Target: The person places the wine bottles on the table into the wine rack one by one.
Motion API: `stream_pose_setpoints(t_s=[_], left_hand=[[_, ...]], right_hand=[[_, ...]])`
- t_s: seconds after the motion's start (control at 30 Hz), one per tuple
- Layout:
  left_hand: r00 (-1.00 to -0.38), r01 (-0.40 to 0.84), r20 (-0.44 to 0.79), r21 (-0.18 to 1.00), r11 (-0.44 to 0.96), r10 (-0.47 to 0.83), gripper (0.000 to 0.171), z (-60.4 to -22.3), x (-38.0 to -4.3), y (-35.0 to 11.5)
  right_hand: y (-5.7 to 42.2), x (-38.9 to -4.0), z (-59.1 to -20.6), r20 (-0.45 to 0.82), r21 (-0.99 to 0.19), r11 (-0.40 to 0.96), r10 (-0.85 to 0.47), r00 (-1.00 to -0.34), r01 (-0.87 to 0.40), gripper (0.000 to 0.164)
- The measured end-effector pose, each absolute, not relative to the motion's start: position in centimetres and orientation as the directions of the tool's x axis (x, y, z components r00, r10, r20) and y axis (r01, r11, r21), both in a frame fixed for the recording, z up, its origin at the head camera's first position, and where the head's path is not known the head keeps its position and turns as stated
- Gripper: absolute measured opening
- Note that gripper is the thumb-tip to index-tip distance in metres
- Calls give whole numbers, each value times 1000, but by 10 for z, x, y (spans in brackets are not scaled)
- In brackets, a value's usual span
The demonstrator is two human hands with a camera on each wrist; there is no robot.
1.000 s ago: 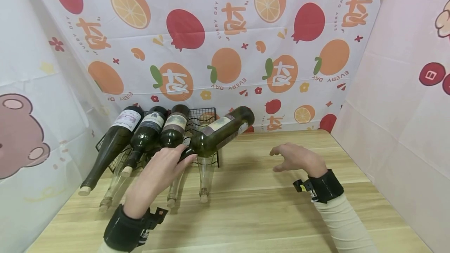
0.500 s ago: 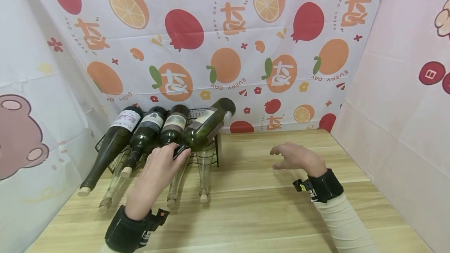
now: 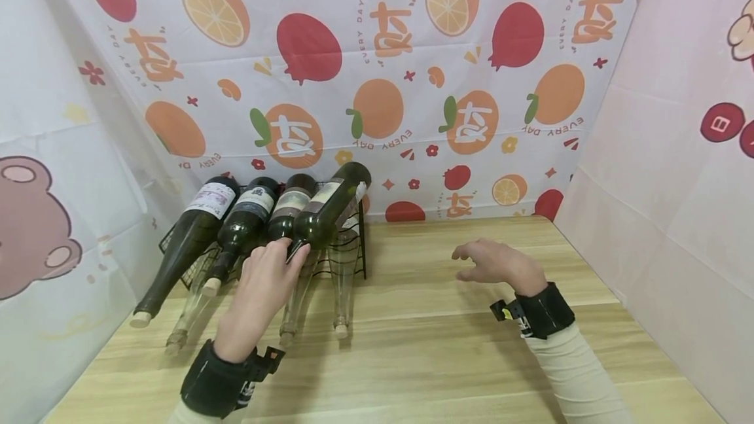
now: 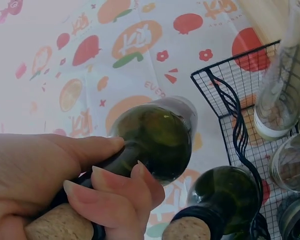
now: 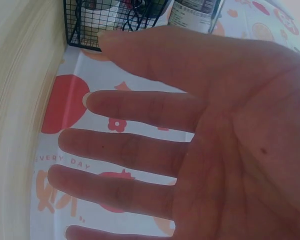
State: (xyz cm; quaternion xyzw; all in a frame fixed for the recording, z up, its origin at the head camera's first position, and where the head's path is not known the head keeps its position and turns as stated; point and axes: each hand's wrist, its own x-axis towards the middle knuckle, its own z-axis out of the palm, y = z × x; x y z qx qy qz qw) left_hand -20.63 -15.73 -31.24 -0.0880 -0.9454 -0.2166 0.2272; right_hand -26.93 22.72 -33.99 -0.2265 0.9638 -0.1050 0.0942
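Observation:
My left hand grips a green wine bottle by its neck. In the left wrist view the thumb and fingers wrap that neck, and a cork shows below them. The bottle is tilted, its base up and to the right, over the right part of a black wire rack. Three dark bottles lie on the rack's upper level to its left, one of them a long-necked bottle. My right hand hovers over the table's right side with its fingers extended, holding nothing.
Clear glass bottles, one a corked clear bottle, lie in the rack's lower level, necks toward me. A wooden table spreads below. Fruit-printed cloth hangs behind, with more cloth on both sides.
The left hand has carried the green bottle leftward, and its base has swung left and upward, bringing it over the rack. My right hand has stayed nearly still.

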Motion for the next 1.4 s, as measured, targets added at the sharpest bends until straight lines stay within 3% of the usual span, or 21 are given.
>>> stream_pose_setpoints(t_s=[0.93, 1.27, 1.4], left_hand=[[-946, 195, 316, 375, 906, 72, 29, -318, -212, -147], [-925, 225, 369, 333, 916, 93, 29, -324, -211, -138], [-942, 196, 326, 342, 919, 80, 31, -322, -212, -135]], right_hand=[[227, -272, -340, -156, -251, 842, -522, -839, -477, 34], [226, -271, -340, -166, -261, 841, -522, -837, -473, 34], [226, -271, -340, -163, -266, 842, -519, -839, -469, 33]])
